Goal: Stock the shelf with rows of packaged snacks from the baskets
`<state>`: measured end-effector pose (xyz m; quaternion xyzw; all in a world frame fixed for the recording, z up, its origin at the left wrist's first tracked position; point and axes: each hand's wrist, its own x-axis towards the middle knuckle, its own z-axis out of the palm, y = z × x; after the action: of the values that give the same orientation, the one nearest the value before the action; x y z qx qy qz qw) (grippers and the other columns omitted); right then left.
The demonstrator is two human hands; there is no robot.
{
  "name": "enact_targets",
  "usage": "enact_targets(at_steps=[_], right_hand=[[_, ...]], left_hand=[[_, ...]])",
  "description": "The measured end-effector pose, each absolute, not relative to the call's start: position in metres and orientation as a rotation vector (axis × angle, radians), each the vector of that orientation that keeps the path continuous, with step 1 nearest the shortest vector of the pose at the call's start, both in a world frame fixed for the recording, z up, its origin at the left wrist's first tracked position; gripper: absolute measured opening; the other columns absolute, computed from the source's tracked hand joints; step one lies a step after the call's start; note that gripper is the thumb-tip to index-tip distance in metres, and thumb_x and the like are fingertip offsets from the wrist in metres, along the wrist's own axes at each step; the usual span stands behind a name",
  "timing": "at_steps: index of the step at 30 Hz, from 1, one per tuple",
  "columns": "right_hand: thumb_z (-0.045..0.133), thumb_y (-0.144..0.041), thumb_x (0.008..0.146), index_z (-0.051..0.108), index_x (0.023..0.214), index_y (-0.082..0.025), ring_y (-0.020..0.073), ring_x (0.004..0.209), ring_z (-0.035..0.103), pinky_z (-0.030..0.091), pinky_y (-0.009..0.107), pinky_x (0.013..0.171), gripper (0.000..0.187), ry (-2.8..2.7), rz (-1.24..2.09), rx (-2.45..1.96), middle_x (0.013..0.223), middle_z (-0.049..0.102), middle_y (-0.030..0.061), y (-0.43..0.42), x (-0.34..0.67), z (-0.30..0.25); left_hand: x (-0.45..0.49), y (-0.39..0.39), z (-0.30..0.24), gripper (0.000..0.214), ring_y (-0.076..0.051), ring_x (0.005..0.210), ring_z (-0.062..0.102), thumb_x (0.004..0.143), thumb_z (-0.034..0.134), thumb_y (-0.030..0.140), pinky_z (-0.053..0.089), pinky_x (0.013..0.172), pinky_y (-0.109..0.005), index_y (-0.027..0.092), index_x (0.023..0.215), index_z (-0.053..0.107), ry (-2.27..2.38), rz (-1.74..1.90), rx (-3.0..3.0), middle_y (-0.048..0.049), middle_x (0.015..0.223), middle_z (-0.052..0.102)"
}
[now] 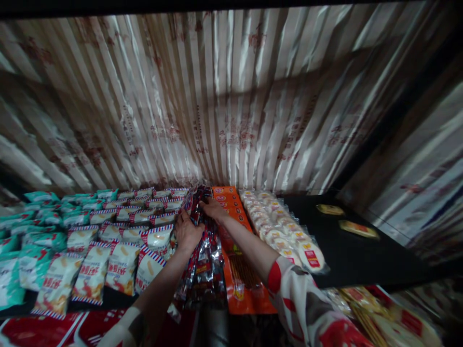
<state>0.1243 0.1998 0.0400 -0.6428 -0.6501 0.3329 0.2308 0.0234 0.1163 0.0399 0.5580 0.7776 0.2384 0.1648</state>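
My left hand (188, 232) lies at the left side of a column of dark red, shiny snack packets (207, 258), with its fingers bent over their edge and its thumb on the right. Just behind it, my right hand (214, 210) reaches in from the right, fingers closed on packets toward the back of the same column. The dim light hides the exact fingertip contact. White snack bags with striped edges (123, 260) stand in rows beside my left hand. Under my right forearm runs a column of orange packets (249, 284).
Teal bags (34, 267) fill the far left. Clear-wrapped round white pieces (285, 226) lie in rows right of the orange packets. Two flat yellow packets (358, 229) rest on the black shelf (325, 250). Printed, pleated sheeting (231, 106) hangs behind; more packages (390, 313) sit below right.
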Motion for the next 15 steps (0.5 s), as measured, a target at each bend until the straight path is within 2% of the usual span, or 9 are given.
enact_targets(at_steps=[4, 8, 12, 15], right_hand=[[0.047, -0.059, 0.081, 0.045, 0.128, -0.014, 0.0249, 0.116, 0.051, 0.041, 0.035, 0.093, 0.065, -1.686, 0.989, -1.777, 0.126, 0.055, 0.0155, 0.202, 0.116, 0.047], [0.052, -0.066, 0.073, 0.048, 0.125, -0.018, 0.0259, 0.115, 0.053, 0.042, 0.035, 0.092, 0.071, -1.561, 1.101, -1.698, 0.124, 0.057, 0.0123, 0.204, 0.112, 0.051], [0.064, -0.065, 0.062, 0.046, 0.126, -0.015, 0.03, 0.115, 0.052, 0.042, 0.039, 0.092, 0.083, -1.625, 1.067, -1.712, 0.124, 0.056, 0.0153, 0.204, 0.109, 0.054], [0.065, -0.059, 0.063, 0.041, 0.128, -0.012, 0.0321, 0.114, 0.052, 0.043, 0.04, 0.091, 0.084, -1.706, 1.006, -1.855, 0.124, 0.055, 0.0193, 0.204, 0.102, 0.056]], left_hand=[[0.025, 0.116, 0.039, 0.077, -0.033, 0.126, 0.038, 0.071, 0.054, 0.034, 0.034, 0.099, -0.048, 0.013, 0.138, 0.023, 2.218, 0.678, 1.528, -0.0177, 0.138, 0.04], [0.027, 0.116, 0.037, 0.073, -0.034, 0.127, 0.035, 0.073, 0.052, 0.032, 0.035, 0.098, -0.052, 0.017, 0.138, 0.024, 2.212, 0.664, 1.521, -0.0156, 0.141, 0.036], [0.029, 0.115, 0.039, 0.07, -0.035, 0.129, 0.032, 0.074, 0.05, 0.031, 0.033, 0.099, -0.053, 0.014, 0.138, 0.026, 2.234, 0.623, 1.536, -0.0164, 0.143, 0.033], [0.03, 0.114, 0.043, 0.069, -0.035, 0.131, 0.029, 0.074, 0.05, 0.032, 0.031, 0.101, -0.053, 0.014, 0.137, 0.029, 2.249, 0.565, 1.535, -0.0159, 0.145, 0.03]])
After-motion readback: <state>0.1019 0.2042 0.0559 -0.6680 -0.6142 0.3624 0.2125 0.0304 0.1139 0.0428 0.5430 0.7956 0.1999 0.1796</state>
